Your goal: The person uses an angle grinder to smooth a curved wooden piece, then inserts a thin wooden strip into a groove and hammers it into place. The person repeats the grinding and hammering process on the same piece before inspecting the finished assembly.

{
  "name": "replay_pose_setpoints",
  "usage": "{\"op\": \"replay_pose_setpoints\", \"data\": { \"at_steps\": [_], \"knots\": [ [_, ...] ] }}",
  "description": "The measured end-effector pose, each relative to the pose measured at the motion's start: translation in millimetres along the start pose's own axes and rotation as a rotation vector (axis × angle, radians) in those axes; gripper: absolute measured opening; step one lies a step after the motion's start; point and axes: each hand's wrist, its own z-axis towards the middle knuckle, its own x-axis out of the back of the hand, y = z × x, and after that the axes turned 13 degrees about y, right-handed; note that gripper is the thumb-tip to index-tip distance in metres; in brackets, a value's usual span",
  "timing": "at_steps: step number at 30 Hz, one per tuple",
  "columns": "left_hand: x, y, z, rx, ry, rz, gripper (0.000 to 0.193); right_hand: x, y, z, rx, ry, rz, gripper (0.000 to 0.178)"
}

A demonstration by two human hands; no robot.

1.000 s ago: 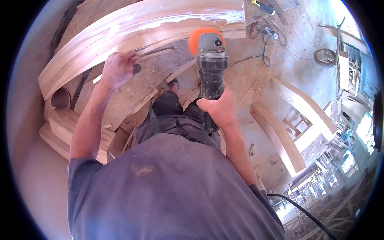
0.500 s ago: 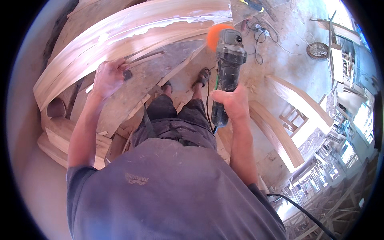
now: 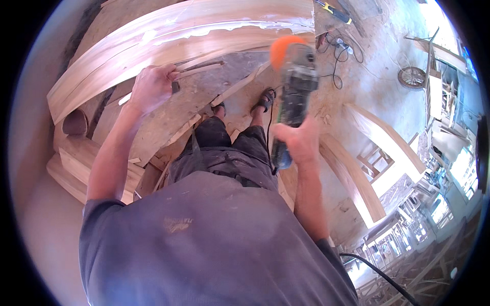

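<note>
My right hand [image 3: 302,140] grips the body of an angle grinder [image 3: 298,86], thumb lying across its handle. The grinder is blurred, and its round orange disc [image 3: 286,51] points away from me, close to the near edge of a long curved wooden board [image 3: 204,43]. My left hand [image 3: 153,89] is closed at the board's near edge. A thin stick [image 3: 206,65] extends from beside its fingers, and a small dark piece shows under them; what the fingers hold cannot be made out. A pale, shiny, ragged streak runs along the board.
Curved wooden pieces [image 3: 357,178] stand on the right. More cut timber [image 3: 81,171] lies at left. A black cord [image 3: 380,275] trails at lower right. Further off are loose cables [image 3: 339,53], a yellow-and-black tool [image 3: 334,11] and a spoked wheel [image 3: 411,77].
My left hand has shifted right and slightly farther away. The grinder has moved a little right and nearer, and now looks blurred. The whole view has shifted somewhat.
</note>
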Motion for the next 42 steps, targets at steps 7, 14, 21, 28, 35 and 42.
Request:
{"op": "replay_pose_setpoints", "data": {
  "at_steps": [7, 14, 21, 28, 35, 42],
  "knots": [
    [1.8, 4.5, 0.6, -0.008, 0.017, 0.012, 0.013, -43.7, -8.5, -19.5, 0.052, -0.119, -0.127, 0.051],
    [-3.0, -0.7, -0.9, -0.047, 0.031, 0.035, 0.015, -41.5, 4.2, -11.9, -0.009, -0.095, 0.005, 0.047],
    [-2.8, 2.0, -2.2, -0.005, 0.046, 0.015, 0.012, -24.5, -4.1, -3.0, 0.019, -0.025, -0.077, 0.048],
    [0.8, 3.8, -0.5, -0.014, 0.031, 0.036, 0.010, -49.0, -11.4, -19.6, 0.106, -0.099, -0.150, 0.050],
    [-0.6, 3.7, -1.4, -0.001, 0.040, 0.044, 0.010, -63.3, -19.8, -28.5, 0.065, -0.128, -0.187, 0.050],
    [-1.2, 1.6, -0.1, -0.022, 0.043, 0.042, 0.009, -50.5, -11.3, -18.2, 0.045, -0.078, -0.050, 0.045]
  ]
}}
